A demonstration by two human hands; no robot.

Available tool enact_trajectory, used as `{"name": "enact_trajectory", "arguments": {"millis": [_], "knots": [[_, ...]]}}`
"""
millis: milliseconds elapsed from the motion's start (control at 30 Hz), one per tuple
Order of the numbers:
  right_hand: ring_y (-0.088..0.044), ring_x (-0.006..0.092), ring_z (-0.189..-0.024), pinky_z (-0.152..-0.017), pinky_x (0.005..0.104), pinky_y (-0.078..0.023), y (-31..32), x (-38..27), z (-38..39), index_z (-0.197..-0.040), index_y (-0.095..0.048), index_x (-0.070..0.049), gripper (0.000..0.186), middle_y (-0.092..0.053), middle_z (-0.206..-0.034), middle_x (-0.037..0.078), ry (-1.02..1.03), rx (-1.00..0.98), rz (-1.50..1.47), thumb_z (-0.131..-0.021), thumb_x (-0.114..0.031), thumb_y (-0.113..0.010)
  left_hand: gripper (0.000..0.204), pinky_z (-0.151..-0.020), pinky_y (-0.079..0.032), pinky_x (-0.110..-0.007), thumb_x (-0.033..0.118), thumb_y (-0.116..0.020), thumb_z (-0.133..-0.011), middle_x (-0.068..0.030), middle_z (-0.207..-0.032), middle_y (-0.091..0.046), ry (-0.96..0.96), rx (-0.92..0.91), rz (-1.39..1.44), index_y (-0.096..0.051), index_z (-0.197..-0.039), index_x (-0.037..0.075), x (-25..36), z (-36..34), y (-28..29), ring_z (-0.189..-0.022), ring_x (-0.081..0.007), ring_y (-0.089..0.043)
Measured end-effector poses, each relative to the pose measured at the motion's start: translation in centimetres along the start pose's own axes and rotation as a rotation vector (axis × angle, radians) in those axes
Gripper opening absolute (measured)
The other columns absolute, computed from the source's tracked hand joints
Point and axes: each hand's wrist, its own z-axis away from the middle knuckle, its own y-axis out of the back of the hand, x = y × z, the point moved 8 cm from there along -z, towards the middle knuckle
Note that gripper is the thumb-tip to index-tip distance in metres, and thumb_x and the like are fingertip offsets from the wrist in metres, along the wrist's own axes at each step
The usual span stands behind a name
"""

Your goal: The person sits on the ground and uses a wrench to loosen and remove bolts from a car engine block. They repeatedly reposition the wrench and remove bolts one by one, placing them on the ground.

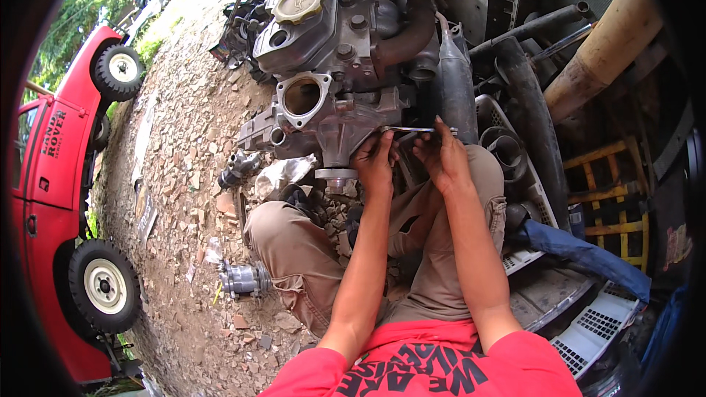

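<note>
A grey metal engine (334, 106) stands in front of me, with a pale filler cap (299, 4) on its upper cover and a round flange on a shaft (336, 175) at its near side. A slim silver wrench (413, 129) lies level at the engine's right lower edge. My left hand (376, 162) is closed around the wrench's left end, close against the engine casing; part of its fingers is hidden. At the other end, my right hand (446, 160) grips the wrench with the index finger raised along it and the other fingers curled.
Broken stone and tile rubble (198, 176) covers the ground. A silver cylindrical part (245, 279) lies left of my knee. At right are a grey muffler (457, 81), pipes, a bamboo pole (607, 44), white crates (596, 329) and a yellow rack (607, 198). A red vehicle (55, 169) is parked far left.
</note>
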Motion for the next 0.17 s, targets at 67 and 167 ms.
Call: {"name": "enact_trajectory", "arguments": {"millis": [67, 167], "knots": [[-0.062, 0.0249, -0.077, -0.073, 0.041, -0.053, 0.2, 1.1, -0.7, -0.099, -0.051, -0.005, 0.025, -0.055, -0.078, 0.007, -0.096, -0.117, -0.083, -0.094, -0.03, -0.055, 0.019, -0.044, -0.035, -0.019, 0.021, -0.074, -0.083, -0.003, -0.069, -0.063, 0.009, 0.011, -0.038, -0.066, -0.086, 0.003, -0.1, -0.1, 0.3, -0.049, -0.0066, -0.05], [-0.062, 0.0266, -0.084, -0.08, 0.0435, -0.05, 1.0, 3.3, -2.5, -0.101, -0.051, -0.01, 0.024, -0.055, -0.079, 0.005, -0.21, -0.292, -0.228, -0.093, -0.031, -0.058, 0.021, -0.044, -0.037, -0.02, 0.021, -0.074, -0.082, -0.0028, -0.067, -0.063, -0.054, -0.023, -0.065, -0.066, -0.086, 0.003, 0.1, -0.2, 0.5, -0.049, -0.0066, -0.051]]}}
